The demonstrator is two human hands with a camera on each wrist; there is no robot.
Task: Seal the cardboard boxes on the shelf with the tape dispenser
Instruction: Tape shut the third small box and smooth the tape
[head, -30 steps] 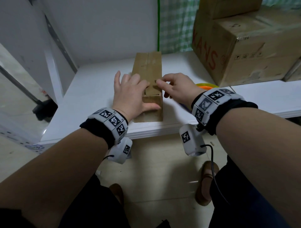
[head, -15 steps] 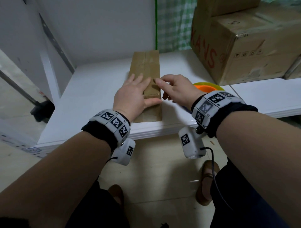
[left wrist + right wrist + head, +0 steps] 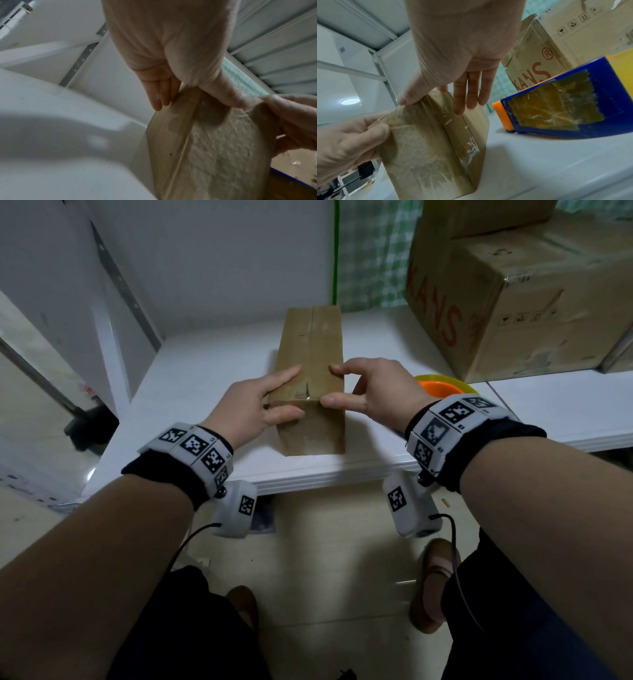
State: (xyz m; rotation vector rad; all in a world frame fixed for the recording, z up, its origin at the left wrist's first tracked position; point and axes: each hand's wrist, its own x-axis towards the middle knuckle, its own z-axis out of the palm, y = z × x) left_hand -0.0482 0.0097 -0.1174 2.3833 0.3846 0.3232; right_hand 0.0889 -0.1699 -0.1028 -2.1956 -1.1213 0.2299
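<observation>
A narrow cardboard box (image 3: 310,378) is lying on the white shelf (image 3: 191,392), its long axis running straight away from the person and its near end sitting just behind the shelf's front edge. Both hands are meeting at that near end: the left hand (image 3: 250,405) is resting straight fingers on the top left flap with the thumb pressing the front face, while the right hand (image 3: 373,395) is touching the top with the forefinger and the near edge with the thumb, fingers extended rather than curled around anything. The right wrist view is showing glossy tape lying down the front face over the centre seam. The tape dispenser (image 3: 556,106), blue with an orange end, is lying on the shelf just to the right of the box, so the right hand appears the nearer one for picking it up. A larger box (image 3: 534,302) printed with red letters is standing well behind and to the right, limiting room there; open shelf is lying to the left of the narrow box.
</observation>
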